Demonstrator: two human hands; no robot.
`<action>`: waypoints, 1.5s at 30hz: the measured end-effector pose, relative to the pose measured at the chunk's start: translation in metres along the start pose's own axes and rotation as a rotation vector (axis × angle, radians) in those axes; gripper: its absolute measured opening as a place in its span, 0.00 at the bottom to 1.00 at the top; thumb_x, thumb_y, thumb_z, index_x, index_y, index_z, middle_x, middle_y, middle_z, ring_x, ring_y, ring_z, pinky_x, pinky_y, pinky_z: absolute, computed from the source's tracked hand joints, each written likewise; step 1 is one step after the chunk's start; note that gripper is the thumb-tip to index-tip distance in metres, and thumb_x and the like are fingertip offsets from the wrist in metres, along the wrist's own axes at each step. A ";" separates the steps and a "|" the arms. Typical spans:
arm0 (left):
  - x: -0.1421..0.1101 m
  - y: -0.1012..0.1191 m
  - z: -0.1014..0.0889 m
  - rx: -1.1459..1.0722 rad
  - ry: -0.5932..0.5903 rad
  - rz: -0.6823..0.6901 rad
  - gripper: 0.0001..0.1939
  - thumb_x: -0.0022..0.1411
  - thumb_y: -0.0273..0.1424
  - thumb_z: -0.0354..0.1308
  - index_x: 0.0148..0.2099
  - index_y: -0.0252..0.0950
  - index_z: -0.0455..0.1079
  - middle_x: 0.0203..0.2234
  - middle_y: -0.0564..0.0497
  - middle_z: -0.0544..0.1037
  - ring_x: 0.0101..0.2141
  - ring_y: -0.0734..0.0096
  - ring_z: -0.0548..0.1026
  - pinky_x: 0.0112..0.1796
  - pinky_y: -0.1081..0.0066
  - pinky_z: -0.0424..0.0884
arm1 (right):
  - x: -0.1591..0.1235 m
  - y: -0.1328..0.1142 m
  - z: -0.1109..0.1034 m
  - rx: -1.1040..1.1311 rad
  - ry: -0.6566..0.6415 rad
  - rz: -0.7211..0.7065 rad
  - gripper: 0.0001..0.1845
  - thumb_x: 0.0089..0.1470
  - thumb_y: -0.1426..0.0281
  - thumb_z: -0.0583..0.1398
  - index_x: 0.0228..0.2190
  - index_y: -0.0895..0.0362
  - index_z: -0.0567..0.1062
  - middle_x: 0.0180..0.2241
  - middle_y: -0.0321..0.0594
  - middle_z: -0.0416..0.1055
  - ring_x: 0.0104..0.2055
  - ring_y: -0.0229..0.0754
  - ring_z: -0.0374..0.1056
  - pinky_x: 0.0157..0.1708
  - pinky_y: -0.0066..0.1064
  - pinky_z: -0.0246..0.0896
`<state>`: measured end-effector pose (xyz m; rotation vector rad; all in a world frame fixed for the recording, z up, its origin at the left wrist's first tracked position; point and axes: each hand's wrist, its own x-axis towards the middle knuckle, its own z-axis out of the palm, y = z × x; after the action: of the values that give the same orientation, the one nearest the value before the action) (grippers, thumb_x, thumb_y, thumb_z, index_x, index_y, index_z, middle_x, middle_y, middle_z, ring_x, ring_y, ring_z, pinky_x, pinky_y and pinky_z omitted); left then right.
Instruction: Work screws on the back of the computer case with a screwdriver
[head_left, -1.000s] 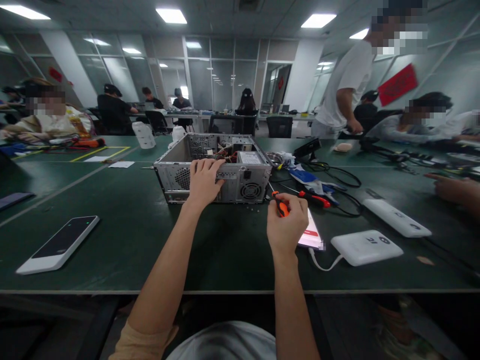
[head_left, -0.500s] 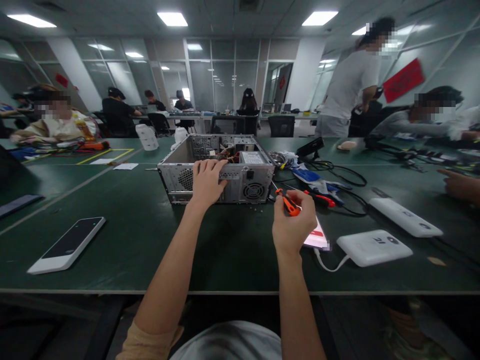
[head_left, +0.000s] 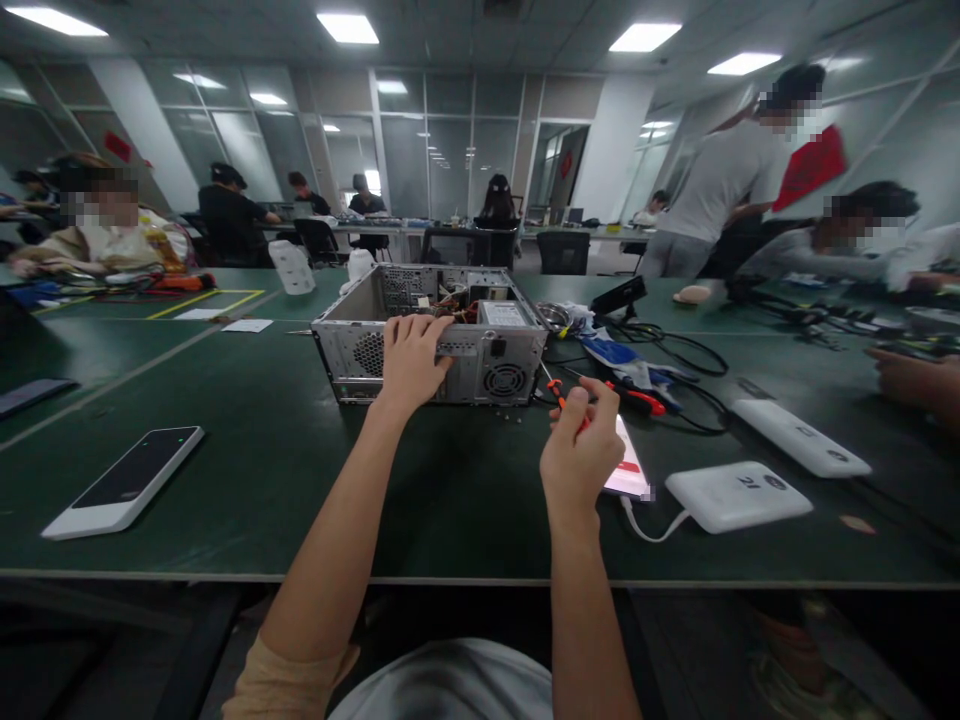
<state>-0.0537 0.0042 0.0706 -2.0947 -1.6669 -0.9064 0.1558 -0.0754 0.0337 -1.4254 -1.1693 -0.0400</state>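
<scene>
An open-topped metal computer case (head_left: 466,380) lies on its side on the green table, its fan grille facing me. My left hand (head_left: 411,365) grips its near top edge, fingers over the rim and thumb against the panel. To the right of the case, my right hand (head_left: 581,450) is closed around a screwdriver (head_left: 555,388) with an orange and black handle. Its shaft points up and left toward the case's right corner; whether the tip touches is unclear. A few tiny loose bits (head_left: 510,417), too small to name, lie before the case.
A lit phone (head_left: 628,468) is cabled to a white power bank (head_left: 739,497); another white power bank (head_left: 801,438) lies beyond. Right of the case are a red-handled tool (head_left: 646,402), blue-and-white cloth (head_left: 619,352) and black cables. A white device (head_left: 127,482) lies left. Other people sit around.
My right hand has turned slightly, hiding more of the screwdriver's handle. My left hand stays on the case. At the right, a standing person leans further over.
</scene>
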 end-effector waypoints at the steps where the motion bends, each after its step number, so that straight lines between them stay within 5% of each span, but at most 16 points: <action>1: 0.000 0.000 0.000 -0.004 0.000 -0.002 0.27 0.62 0.32 0.59 0.64 0.43 0.65 0.56 0.44 0.72 0.60 0.50 0.63 0.64 0.47 0.50 | 0.000 0.001 0.001 0.001 0.004 -0.017 0.20 0.67 0.58 0.50 0.50 0.55 0.72 0.27 0.35 0.73 0.28 0.42 0.70 0.31 0.31 0.56; 8: -0.001 -0.001 0.002 0.006 0.018 -0.002 0.28 0.62 0.33 0.58 0.64 0.45 0.65 0.56 0.45 0.72 0.59 0.50 0.64 0.64 0.46 0.51 | 0.001 0.003 0.005 0.016 0.061 -0.125 0.13 0.55 0.68 0.59 0.42 0.56 0.73 0.32 0.37 0.72 0.34 0.42 0.69 0.37 0.35 0.64; 15: -0.001 0.000 0.000 0.006 0.020 -0.003 0.28 0.62 0.33 0.59 0.64 0.46 0.65 0.57 0.45 0.72 0.59 0.48 0.64 0.64 0.45 0.52 | 0.001 0.004 0.009 0.030 0.049 -0.238 0.12 0.48 0.79 0.55 0.34 0.56 0.75 0.39 0.43 0.70 0.42 0.45 0.70 0.45 0.41 0.67; 20: -0.001 0.001 -0.001 0.021 0.012 -0.006 0.27 0.63 0.34 0.59 0.64 0.45 0.65 0.56 0.45 0.72 0.59 0.49 0.64 0.63 0.47 0.53 | 0.002 -0.002 0.008 0.016 0.077 -0.141 0.11 0.56 0.68 0.60 0.42 0.56 0.74 0.43 0.45 0.71 0.42 0.45 0.70 0.43 0.40 0.67; 23: -0.001 0.001 -0.001 0.026 0.013 0.000 0.27 0.63 0.37 0.60 0.63 0.45 0.65 0.56 0.45 0.72 0.58 0.49 0.65 0.63 0.47 0.53 | 0.004 -0.004 0.008 0.047 0.079 -0.105 0.14 0.64 0.61 0.54 0.44 0.56 0.73 0.39 0.44 0.73 0.40 0.45 0.71 0.40 0.39 0.67; 29: -0.002 0.002 -0.003 0.005 0.023 0.008 0.32 0.60 0.46 0.63 0.64 0.44 0.65 0.55 0.44 0.73 0.58 0.47 0.64 0.63 0.47 0.52 | 0.004 -0.005 0.013 0.094 0.073 -0.169 0.11 0.63 0.69 0.53 0.45 0.55 0.72 0.39 0.43 0.74 0.40 0.43 0.72 0.43 0.37 0.67; 40: -0.003 0.001 -0.003 -0.026 0.025 -0.002 0.32 0.61 0.48 0.61 0.64 0.44 0.65 0.55 0.44 0.72 0.59 0.45 0.64 0.64 0.45 0.50 | 0.001 -0.001 0.009 0.082 0.018 -0.205 0.15 0.54 0.79 0.56 0.42 0.53 0.74 0.42 0.43 0.72 0.45 0.45 0.70 0.48 0.41 0.68; 45: -0.003 0.000 -0.002 -0.006 0.034 0.004 0.32 0.61 0.49 0.61 0.64 0.44 0.65 0.55 0.44 0.73 0.59 0.46 0.64 0.63 0.48 0.52 | 0.002 -0.004 0.009 0.057 0.048 -0.154 0.07 0.61 0.70 0.57 0.40 0.55 0.74 0.42 0.44 0.71 0.44 0.45 0.69 0.47 0.40 0.66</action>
<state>-0.0542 0.0009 0.0703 -2.0744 -1.6442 -0.9413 0.1488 -0.0685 0.0350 -1.2762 -1.2290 -0.1467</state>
